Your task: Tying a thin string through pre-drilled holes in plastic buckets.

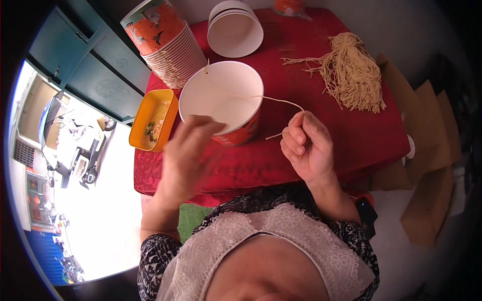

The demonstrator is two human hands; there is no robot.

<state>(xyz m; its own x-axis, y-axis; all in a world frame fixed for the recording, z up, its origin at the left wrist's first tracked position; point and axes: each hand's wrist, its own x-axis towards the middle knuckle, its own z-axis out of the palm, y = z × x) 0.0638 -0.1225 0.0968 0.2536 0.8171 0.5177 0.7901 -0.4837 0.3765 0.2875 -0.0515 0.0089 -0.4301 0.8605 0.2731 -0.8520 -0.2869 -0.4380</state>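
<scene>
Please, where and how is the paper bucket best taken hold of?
Probably the near-right rim of the paper bucket, coming from the right: thumb inside, fingers outside. Its mouth faces up, and this edge lies bare between the blurred left hand and the crossing cord.

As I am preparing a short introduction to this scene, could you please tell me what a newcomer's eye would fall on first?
Most striking is the vivid red tablecloth, with a large white-lined bucket near its front left. The person's right grip pinches a pale cord leading to that bucket. A thick bundle of beige cords lies at the right, and a tall bucket stack stands far left.
</scene>
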